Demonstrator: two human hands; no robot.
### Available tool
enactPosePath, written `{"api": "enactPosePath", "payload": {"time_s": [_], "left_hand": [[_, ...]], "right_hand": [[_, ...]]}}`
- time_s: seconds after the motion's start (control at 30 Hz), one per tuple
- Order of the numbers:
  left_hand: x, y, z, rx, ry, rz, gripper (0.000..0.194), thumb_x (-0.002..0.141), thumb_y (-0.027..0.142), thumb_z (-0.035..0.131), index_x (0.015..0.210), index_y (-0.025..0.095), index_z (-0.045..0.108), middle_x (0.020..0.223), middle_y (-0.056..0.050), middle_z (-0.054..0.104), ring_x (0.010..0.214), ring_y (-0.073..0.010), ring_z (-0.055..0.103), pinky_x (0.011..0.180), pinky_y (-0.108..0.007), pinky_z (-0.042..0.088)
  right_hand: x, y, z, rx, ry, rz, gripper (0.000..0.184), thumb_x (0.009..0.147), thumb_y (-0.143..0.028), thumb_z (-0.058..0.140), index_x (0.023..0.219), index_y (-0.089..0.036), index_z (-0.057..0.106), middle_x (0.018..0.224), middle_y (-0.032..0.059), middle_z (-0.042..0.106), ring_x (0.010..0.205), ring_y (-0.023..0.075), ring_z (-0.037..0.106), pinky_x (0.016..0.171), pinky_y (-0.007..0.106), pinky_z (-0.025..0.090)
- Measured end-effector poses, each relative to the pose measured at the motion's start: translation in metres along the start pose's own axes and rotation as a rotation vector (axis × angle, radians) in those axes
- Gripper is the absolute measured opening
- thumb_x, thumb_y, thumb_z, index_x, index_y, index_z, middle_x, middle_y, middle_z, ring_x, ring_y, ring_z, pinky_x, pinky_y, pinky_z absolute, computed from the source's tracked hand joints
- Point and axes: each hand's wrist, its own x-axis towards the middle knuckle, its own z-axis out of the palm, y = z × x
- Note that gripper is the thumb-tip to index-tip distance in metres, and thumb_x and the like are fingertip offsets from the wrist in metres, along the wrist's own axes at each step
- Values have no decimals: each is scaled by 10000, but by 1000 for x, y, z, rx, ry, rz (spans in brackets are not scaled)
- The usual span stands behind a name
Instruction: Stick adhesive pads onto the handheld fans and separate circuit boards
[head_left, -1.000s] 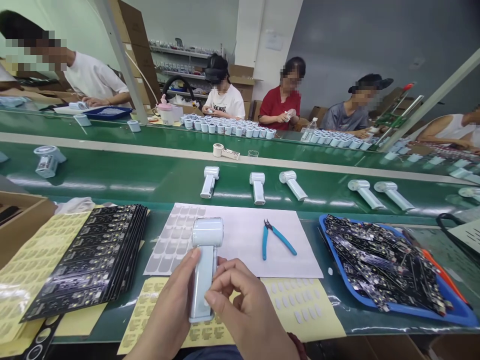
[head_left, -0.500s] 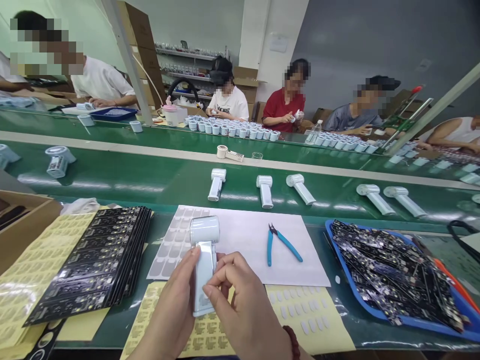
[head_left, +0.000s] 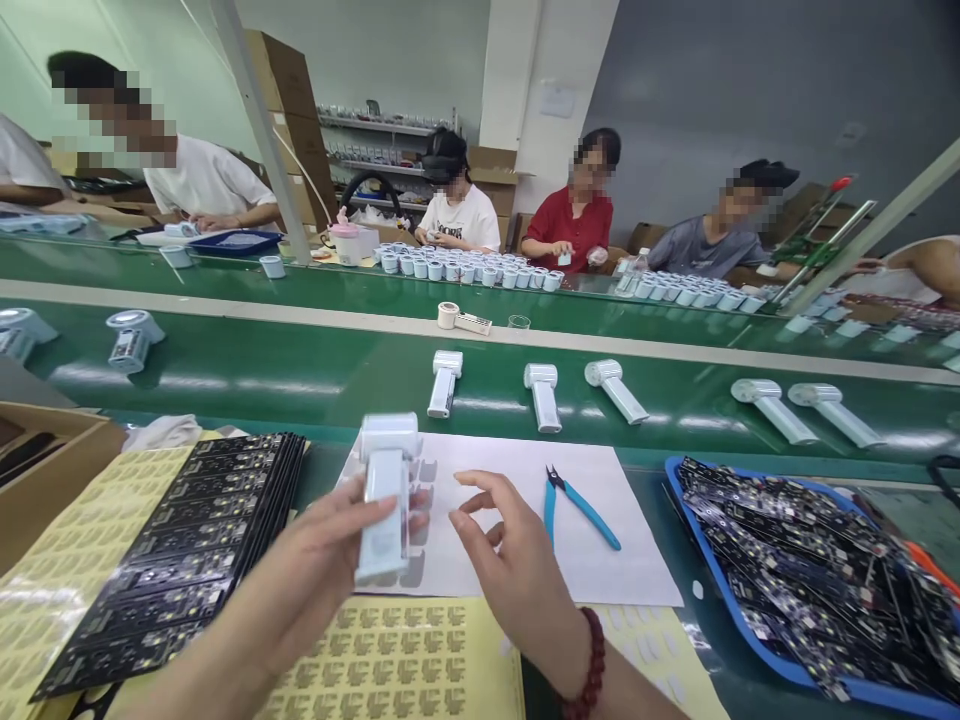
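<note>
A pale blue handheld fan (head_left: 384,475) stands nearly upright in my left hand (head_left: 326,535), thumb across its handle and fingertips showing behind it. To the right, apart from the fan, my right hand (head_left: 517,565) hovers with curled fingers; a gap shows between thumb and forefinger, and nothing is visible in it. Beneath both hands lie a white sheet (head_left: 615,475) with grey stickers at its left side and a yellow sticker sheet (head_left: 420,640). Blue-handled side cutters (head_left: 589,512) rest on the white sheet, beside my right hand, jaws pointing away from me.
A stack of black circuit boards (head_left: 172,540) lies at left beside a cardboard box (head_left: 82,440). At right is a blue tray (head_left: 724,600) heaped with narrow boards. Several fans lie along the green conveyor belt (head_left: 360,360). Co-workers sit across it behind rows of pale cups.
My right hand has come off the fan and moved right. My left hand has shifted the fan slightly left and up. Fans on the belt appear slightly farther right.
</note>
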Motion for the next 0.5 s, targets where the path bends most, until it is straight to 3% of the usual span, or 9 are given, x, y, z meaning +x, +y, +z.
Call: {"api": "enactPosePath", "payload": {"time_s": [0.1,0.17,0.23,0.3,0.37,0.5], "left_hand": [[34,43,-8,282,101,118,175,816,48,642,966,113,705,880,-118,737,740,-221,725,621,-293,601],[63,72,-12,348,132,148,137,841,27,606,919,103,690,812,-87,705,694,-175,698,617,-255,578],[95,96,-16,423,181,178,132,865,68,621,977,110,675,785,-41,666,608,-124,631,538,-226,531],[123,113,-20,499,240,192,176,913,227,635,1060,131,648,853,-25,656,608,-109,592,520,-237,511],[148,122,-23,559,292,199,274,925,335,628,1126,148,627,980,-49,662,722,-138,628,603,-290,551],[185,124,-31,639,363,202,331,919,346,634,1192,159,615,1145,-91,653,920,-203,659,762,-391,582]], "right_hand": [[24,10,-1,-370,-227,71,497,975,-218,500,1466,-192,432,1398,126,608,1194,236,630,855,343,573],[38,14,4,-532,-298,64,571,965,-187,521,1517,-156,377,1369,153,632,1206,273,626,922,410,555],[51,16,13,-608,-303,45,594,947,-156,548,1518,-132,388,1229,172,705,1143,311,653,860,439,573],[61,18,25,-694,-302,17,597,934,-102,547,1513,-129,406,1089,170,745,1070,323,679,761,416,592],[67,20,36,-775,-298,-21,604,910,-17,523,1498,-121,434,1004,164,757,1018,317,696,710,388,597],[70,42,52,-885,-286,-118,623,847,94,470,1436,-105,514,928,144,760,934,296,717,667,358,607]]}}
